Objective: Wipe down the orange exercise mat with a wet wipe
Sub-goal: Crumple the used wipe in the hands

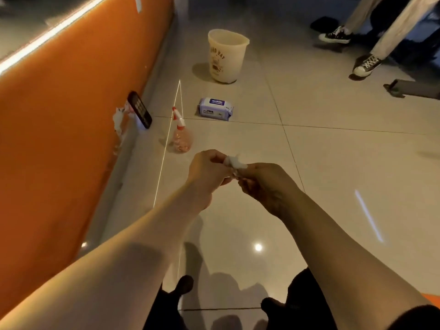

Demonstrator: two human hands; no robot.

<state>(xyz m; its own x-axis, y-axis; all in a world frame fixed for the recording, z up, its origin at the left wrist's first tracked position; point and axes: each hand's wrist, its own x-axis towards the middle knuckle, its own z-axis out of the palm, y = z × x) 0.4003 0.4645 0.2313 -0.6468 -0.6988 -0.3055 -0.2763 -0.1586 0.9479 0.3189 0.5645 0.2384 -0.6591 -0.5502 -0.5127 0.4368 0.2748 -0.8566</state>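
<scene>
**Orange padded exercise mat off to the left, wipe bunched up between both hands**

Orange padded exercise mat [54, 120] standing tilted along the left side, long axis running from near-left away toward the top middle. Well apart from both hands, with pale floor tile [333, 163] between. Left hand [209, 172] the nearer of the 2, so probably the easier one to reach over with.

Small crumpled white wet wipe [234, 162] pinched from both sides: left hand fingers curled on one end, right hand [266, 184] gripping the other. Looks like unfolding or wringing, wiping not started yet.

Further out on the floor: clear spray bottle with red-and-white nozzle [181, 134], purple-and-white wet wipe pack [215, 109], cream plastic bucket [226, 55]. Black phone [139, 109] leaning on the mat's lower edge.
</scene>
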